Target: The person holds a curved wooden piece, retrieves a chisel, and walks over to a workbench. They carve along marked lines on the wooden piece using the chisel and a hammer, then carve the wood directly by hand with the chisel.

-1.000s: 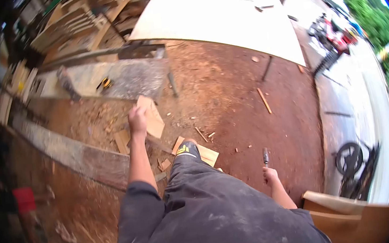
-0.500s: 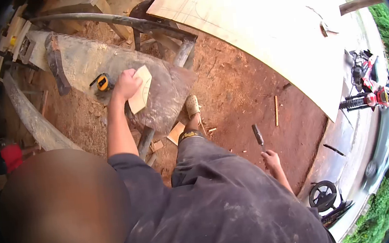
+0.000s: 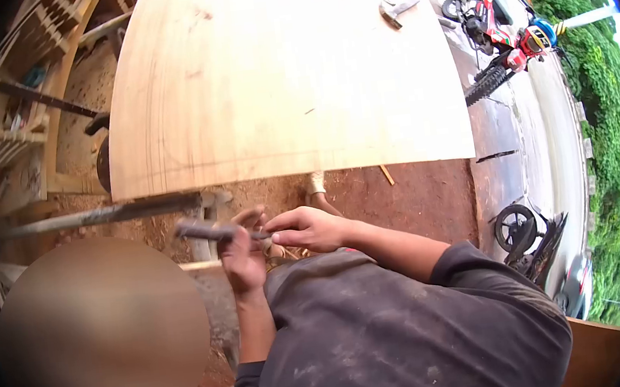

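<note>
A slim tool with a thick dark handle (image 3: pixel 204 230) and a thinner shaft lies across both hands, just short of the pale board's near edge. My left hand (image 3: pixel 243 265) is closed loosely around it near the end of the handle. The thumb and fingertips of my right hand (image 3: pixel 312 229) pinch the thin end. Blur and the fingers hide the tip, so its exact kind is unclear. Beyond the hands lies the large pale wooden board (image 3: pixel 241 117), with faint pencil lines along its near edge.
A hammer (image 3: pixel 398 12) rests on the board's far right part. To the right stand a red motorbike (image 3: pixel 510 48) and another wheeled vehicle (image 3: pixel 518 228) beside the road. Wooden frames (image 3: pixel 40 139) stand at the left. A blurred round patch covers the lower left.
My view has swung toward the board. My left hand has let go of the pale wood piece, which is out of sight. Both hands have come together on the dark-handled tool, previously in my right hand.
</note>
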The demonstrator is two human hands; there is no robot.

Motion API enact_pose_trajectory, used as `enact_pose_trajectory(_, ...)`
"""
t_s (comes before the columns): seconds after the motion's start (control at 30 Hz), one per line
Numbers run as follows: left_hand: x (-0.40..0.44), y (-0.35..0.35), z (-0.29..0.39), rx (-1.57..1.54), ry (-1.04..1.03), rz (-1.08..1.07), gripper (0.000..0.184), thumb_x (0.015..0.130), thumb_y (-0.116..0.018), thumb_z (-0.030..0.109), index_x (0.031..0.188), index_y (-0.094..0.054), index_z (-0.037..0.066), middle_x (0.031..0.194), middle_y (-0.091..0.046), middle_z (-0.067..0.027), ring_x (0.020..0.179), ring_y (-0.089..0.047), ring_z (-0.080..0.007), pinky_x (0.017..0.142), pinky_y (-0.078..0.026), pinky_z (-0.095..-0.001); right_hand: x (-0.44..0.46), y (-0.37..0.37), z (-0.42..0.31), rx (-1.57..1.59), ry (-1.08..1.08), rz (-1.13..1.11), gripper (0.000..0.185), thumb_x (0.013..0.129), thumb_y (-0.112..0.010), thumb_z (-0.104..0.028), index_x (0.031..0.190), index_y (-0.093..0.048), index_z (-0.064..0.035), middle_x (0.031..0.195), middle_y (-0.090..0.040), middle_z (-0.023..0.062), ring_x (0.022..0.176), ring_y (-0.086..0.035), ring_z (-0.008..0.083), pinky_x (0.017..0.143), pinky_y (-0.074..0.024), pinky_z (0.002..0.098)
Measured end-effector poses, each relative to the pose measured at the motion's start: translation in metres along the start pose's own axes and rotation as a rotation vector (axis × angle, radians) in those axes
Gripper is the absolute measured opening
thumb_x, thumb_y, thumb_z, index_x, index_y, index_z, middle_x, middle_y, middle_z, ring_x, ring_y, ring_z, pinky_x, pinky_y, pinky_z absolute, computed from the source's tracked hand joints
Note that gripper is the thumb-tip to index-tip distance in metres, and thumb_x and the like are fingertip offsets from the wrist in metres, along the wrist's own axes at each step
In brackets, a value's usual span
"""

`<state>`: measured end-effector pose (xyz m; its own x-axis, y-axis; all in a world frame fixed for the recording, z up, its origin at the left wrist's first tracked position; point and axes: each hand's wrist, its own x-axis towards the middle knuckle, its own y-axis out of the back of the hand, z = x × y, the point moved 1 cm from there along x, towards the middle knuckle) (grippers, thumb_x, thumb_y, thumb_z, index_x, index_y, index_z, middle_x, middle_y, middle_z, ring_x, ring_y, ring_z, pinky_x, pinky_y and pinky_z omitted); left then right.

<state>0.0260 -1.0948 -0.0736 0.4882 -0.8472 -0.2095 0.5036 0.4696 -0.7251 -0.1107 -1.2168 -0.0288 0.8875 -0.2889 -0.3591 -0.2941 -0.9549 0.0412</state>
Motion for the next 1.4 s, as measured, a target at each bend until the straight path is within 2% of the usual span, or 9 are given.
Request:
enact_pose_trajectory(0.03,0.013,-0.008,0.004,0.057,-0.041,0.115,0.018,0.094,-0.059,0.01,0.108,-0.061,0.0,0.097,-0.067,-0.0114,0.083,-0.065,-0.0186,0.076,-0.053,-0.0315,0.008,0.02,0.0,-0.167,0.096,-0.039,0.036,0.095,-0.062,-0.021,0.126,-0.062,-0.0021,0.114,-0.068,0.0147,0.105,-0.063,0.021,0.091,-0.0499,0.0355)
enact_pose_trajectory(0.17,0.022,0.013,0.05,0.171,-0.236,0.421,0.002,0.09,-0.06,0.005,0.09,-0.059,0.006,0.07,-0.05,0.0002,0.056,-0.042,-0.0064,0.048,-0.037,-0.0233,0.02,0.174,0.048,-0.182,0.056,0.4,0.038,0.094,-0.065,-0.021,0.127,-0.062,-0.0025,0.114,-0.068,0.0156,0.104,-0.063,0.023,0.091,-0.0509,0.0352)
enact_pose_trajectory(0.37,-0.042,0.023,0.116,0.715,-0.336,1.043,0.016,0.087,-0.073,0.01,0.09,-0.057,0.008,0.074,-0.055,0.0034,0.055,-0.046,-0.004,0.045,-0.033,-0.0222,0.042,0.574,0.146,-0.251,-0.024,1.041,0.037,0.094,-0.062,-0.016,0.126,-0.061,0.0022,0.111,-0.064,0.0064,0.099,-0.057,0.017,0.087,-0.0459,0.0292)
enact_pose_trajectory(0.5,-0.105,0.017,0.153,1.123,-0.05,1.302,0.022,0.084,-0.074,0.016,0.096,-0.063,0.001,0.074,-0.062,-0.0034,0.058,-0.057,-0.0119,0.052,-0.045,-0.0284,0.065,0.752,0.201,-0.916,-0.216,0.952,0.077,0.086,-0.069,-0.044,0.14,-0.048,0.0064,0.138,-0.053,0.0262,0.127,-0.053,0.031,0.105,-0.0415,0.036)
enact_pose_trajectory(0.57,-0.13,0.029,0.159,1.449,0.002,1.349,0.024,0.082,-0.075,0.018,0.095,-0.065,0.001,0.074,-0.064,-0.0055,0.064,-0.06,-0.0163,0.06,-0.048,-0.0332,0.067,0.728,0.189,-0.673,-0.315,0.886,0.085,0.085,-0.066,-0.053,0.143,-0.044,0.006,0.141,-0.05,0.0267,0.129,-0.051,0.0316,0.107,-0.0398,0.038)
enact_pose_trajectory(0.77,-0.142,0.095,0.145,1.36,0.305,1.309,0.033,0.08,-0.074,0.021,0.105,-0.067,-0.002,0.087,-0.07,-0.0147,0.083,-0.067,-0.0256,0.078,-0.05,-0.0374,0.084,0.744,0.235,-1.153,-0.182,0.882,0.078,0.082,-0.061,-0.036,0.146,-0.04,0.0034,0.144,-0.046,0.0295,0.132,-0.047,0.0368,0.11,-0.0355,0.0398)
enact_pose_trajectory(0.9,-0.13,0.132,0.131,1.52,0.444,1.239,0.041,0.081,-0.072,0.019,0.114,-0.063,-0.003,0.108,-0.067,-0.0223,0.104,-0.065,-0.0375,0.09,-0.049,-0.0412,0.062,0.583,0.16,-0.763,-0.444,0.772,0.078,0.074,-0.062,-0.027,0.146,-0.042,-0.0042,0.095,-0.067,0.0191,0.081,-0.066,0.0304,0.072,-0.0543,0.0373)
enact_pose_trajectory(1.03,-0.127,0.18,0.116,1.627,0.305,1.221,0.043,0.083,-0.071,0.024,0.115,-0.061,-0.004,0.117,-0.064,-0.0235,0.113,-0.06,-0.04,0.096,-0.047,-0.0435,0.024,0.475,0.137,-0.473,-0.573,0.815,0.067,0.073,-0.063,-0.022,0.138,-0.053,-0.0077,0.065,-0.058,0.0046,0.049,-0.054,0.0141,0.04,-0.0427,0.0285)
enact_pose_trajectory(1.4,-0.154,0.182,0.101,1.249,0.461,1.182,0.048,0.085,-0.07,0.039,0.104,-0.064,-0.005,0.109,-0.066,-0.0284,0.104,-0.064,-0.0441,0.09,-0.05,-0.0485,0.053,0.175,0.054,-0.403,-0.278,0.738,0.059,0.074,-0.075,-0.025,0.126,-0.061,-0.0018,0.079,-0.067,0.0082,0.059,-0.062,0.013,0.044,-0.049,0.0269)
